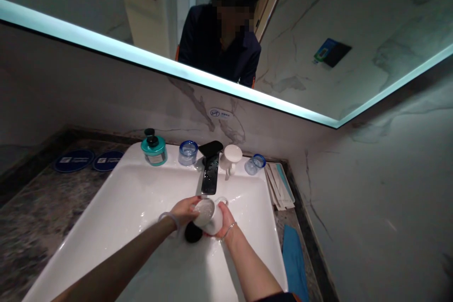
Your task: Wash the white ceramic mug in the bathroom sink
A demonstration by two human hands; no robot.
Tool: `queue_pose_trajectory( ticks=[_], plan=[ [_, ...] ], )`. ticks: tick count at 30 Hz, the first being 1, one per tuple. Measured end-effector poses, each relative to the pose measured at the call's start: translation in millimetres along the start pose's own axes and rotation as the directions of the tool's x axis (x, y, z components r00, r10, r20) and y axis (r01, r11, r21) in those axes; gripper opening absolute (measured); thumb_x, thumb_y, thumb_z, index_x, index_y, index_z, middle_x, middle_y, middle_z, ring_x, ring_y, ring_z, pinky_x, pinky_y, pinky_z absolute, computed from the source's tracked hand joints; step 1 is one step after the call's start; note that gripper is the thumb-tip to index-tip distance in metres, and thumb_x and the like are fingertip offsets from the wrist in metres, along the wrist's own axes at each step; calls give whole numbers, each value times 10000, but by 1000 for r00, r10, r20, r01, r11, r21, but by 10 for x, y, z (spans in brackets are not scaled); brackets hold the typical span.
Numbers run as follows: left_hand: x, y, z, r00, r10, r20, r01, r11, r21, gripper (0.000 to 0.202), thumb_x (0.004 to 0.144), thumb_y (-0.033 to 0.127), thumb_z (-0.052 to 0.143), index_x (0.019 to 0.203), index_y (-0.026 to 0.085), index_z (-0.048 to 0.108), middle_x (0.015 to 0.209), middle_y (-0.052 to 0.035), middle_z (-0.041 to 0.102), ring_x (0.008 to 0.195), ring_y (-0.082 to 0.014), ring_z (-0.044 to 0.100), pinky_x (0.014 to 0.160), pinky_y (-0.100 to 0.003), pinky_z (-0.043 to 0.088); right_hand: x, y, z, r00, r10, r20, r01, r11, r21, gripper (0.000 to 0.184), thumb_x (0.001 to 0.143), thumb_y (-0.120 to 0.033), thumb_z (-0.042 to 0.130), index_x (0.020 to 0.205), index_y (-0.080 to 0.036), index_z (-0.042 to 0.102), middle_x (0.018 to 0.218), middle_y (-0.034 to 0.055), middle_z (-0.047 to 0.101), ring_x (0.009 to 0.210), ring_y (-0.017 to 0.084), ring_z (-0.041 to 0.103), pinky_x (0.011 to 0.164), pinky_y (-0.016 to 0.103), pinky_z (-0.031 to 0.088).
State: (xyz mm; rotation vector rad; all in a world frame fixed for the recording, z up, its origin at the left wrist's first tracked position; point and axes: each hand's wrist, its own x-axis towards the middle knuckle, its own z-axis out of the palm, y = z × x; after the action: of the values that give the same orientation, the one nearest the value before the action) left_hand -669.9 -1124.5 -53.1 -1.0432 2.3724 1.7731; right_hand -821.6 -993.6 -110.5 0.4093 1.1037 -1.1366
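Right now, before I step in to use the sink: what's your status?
Left hand and right hand on white mug, tilted, over white basin. Black faucet just beyond. Dark drain below.

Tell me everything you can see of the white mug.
The mug is white and looks like glazed ceramic, with a thin loop handle pointing away from the person. It is tilted, mouth toward the left hand, which touches the rim, while the right hand grips the body. It is held above the white basin, near the dark drain.
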Motion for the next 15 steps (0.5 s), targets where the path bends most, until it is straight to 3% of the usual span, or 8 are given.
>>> queue_pose_trajectory(
  ticks=[3, 6, 8, 10, 13, 15],
  plan=[
    [130, 182, -3, 998, 36, -54, -28, 988, 150, 282, 728, 411, 639, 875, 201, 757, 909, -116, 740, 958, -349, 664, 867, -396, 461, -45, 14, 67, 999, 31, 24, -31, 999, -8, 525, 914, -645, 336, 905, -183, 586, 728, 78, 651, 734, 276, 646, 678, 469, 537],
    [149, 333, -26, 991, 53, -122, -27, 978, 207, 405, 766, 566, 660, 786, 175, 763, 936, -188, 725, 1028, -427, 626, 911, -468, 416, -127, -63, 106, 1000, 5, 25, -5, 1000, -17, 550, 912, -656, 317, 868, -181, 592, 726, 96, 660, 740, 289, 647, 667, 482, 535],
    [110, 337, 23, 988, 24, -150, 2, 985, 174, 443, 798, 571, 641, 840, 150, 772, 930, -193, 726, 1010, -407, 635, 897, -452, 427, -188, -139, 113, 999, -42, 5, 42, 999, -30, 475, 908, -597, 356, 834, -186, 584, 701, 85, 651, 735, 284, 645, 672, 480, 533],
    [42, 278, 135, 985, -38, -169, 54, 994, 93, 392, 858, 451, 592, 991, 123, 760, 958, -168, 735, 965, -339, 663, 858, -394, 464, -244, -206, 103, 996, -84, -34, 83, 996, -37, 422, 909, -548, 366, 815, -194, 574, 661, 60, 627, 716, 270, 641, 669, 463, 530],
    [-63, 189, 301, 986, -107, -126, 102, 994, -47, 456, 847, 214, 503, 1274, 130, 637, 1118, -104, 734, 805, -219, 692, 699, -298, 515, -299, -246, 69, 993, -102, -64, 99, 994, -40, 491, 925, -579, 302, 887, -190, 599, 695, 66, 648, 700, 264, 642, 627, 431, 519],
    [-89, 186, 307, 993, -88, -76, 81, 992, -98, 546, 808, 158, 498, 1347, 170, 583, 1150, -67, 733, 735, -186, 692, 635, -273, 522, -305, -225, 55, 995, -87, -44, 85, 995, -45, 563, 929, -619, 267, 982, -179, 615, 769, 94, 684, 705, 270, 645, 593, 415, 513]
  ],
)
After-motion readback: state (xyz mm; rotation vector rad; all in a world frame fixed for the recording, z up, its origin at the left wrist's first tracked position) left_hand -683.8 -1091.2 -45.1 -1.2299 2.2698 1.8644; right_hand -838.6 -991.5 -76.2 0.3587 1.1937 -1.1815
